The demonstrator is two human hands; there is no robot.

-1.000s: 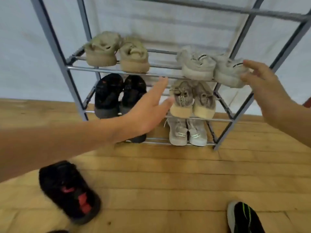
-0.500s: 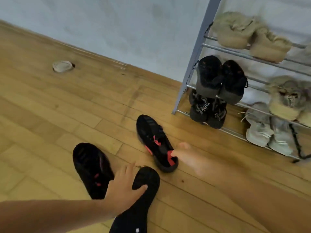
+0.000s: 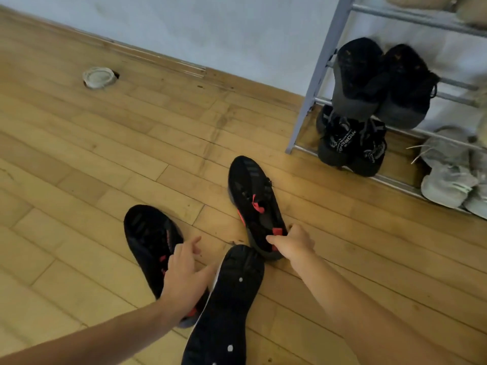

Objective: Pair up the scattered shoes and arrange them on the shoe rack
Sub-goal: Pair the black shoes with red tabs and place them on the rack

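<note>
Two black shoes with red accents lie on the wooden floor, toes pointing away from me. My left hand rests on the heel end of the left shoe, fingers spread and thumb reaching toward a third black shoe with white dots that lies between my arms. My right hand pinches the heel of the right shoe. The grey metal shoe rack stands at the right against the wall.
On the rack sit a black pair, below it a black pair with white lettering, a grey pair at the right edge and beige shoes at the top. A round white floor cap lies far left near the baseboard.
My view dropped from the rack to the floor. My right hand reached the right black-and-red shoe and closed on its heel. My left hand shifted from the dotted shoe onto the left one.
</note>
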